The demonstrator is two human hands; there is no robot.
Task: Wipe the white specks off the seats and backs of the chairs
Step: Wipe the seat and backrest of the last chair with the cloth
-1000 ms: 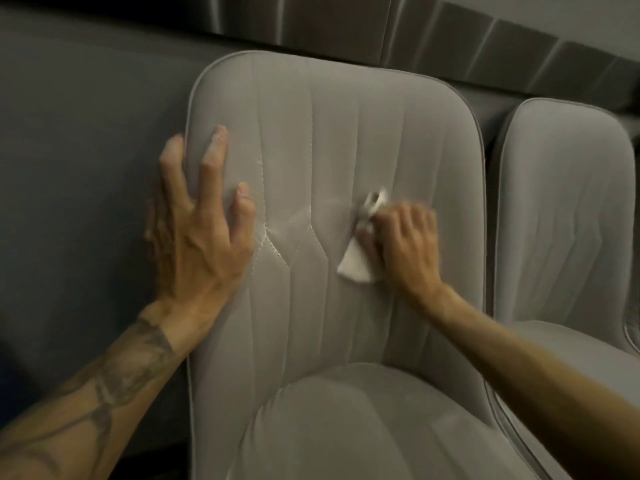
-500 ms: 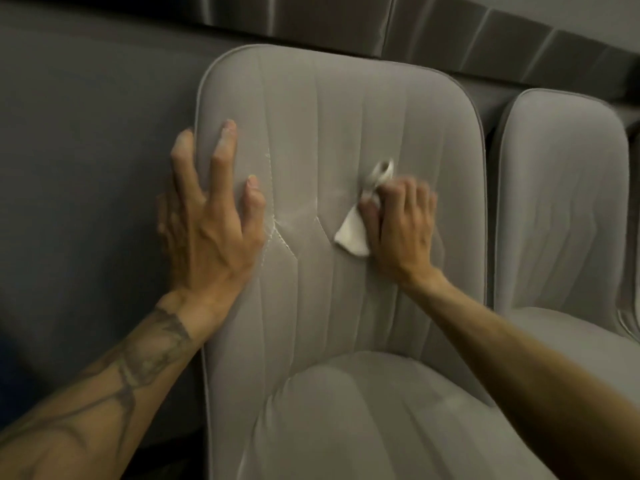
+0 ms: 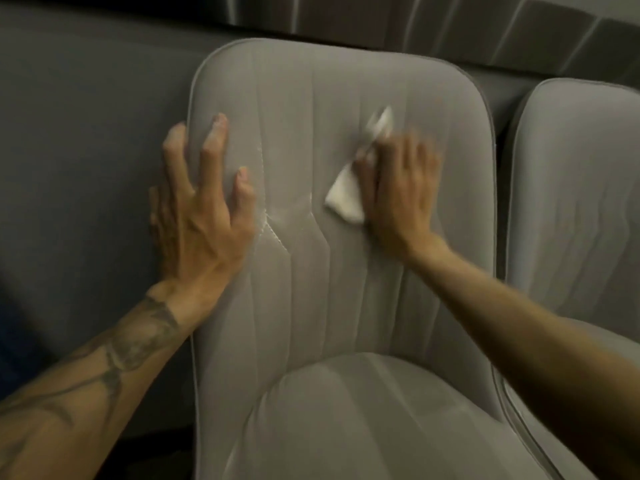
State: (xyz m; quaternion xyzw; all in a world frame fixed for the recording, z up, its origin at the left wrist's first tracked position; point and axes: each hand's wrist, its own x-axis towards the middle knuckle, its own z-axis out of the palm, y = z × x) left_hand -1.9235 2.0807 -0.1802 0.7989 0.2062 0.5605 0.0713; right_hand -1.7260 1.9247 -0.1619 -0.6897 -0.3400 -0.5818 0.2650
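Pressing a white wipe (image 3: 346, 199) to the chair back (image 3: 311, 81), our right hand (image 3: 398, 192) looks flat-fingered, though blur means we cannot tell if the thumb pinches it. Our left hand (image 3: 197, 216) has stayed spread and relaxed, bracing the back's left edge. Over the last second the wipe has climbed from mid-panel toward the upper right, so we judge this back half covered, with the seat (image 3: 363, 410) and neighbouring chair (image 3: 571, 168) still to do.

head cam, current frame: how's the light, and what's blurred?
Head view: dim, even light, no glare. Head view: the right hand and the upper end of the white cloth are motion-smeared. Head view: the left hand on the chair back is fairly sharp; the wall panels fan out, wide-angle distortion.
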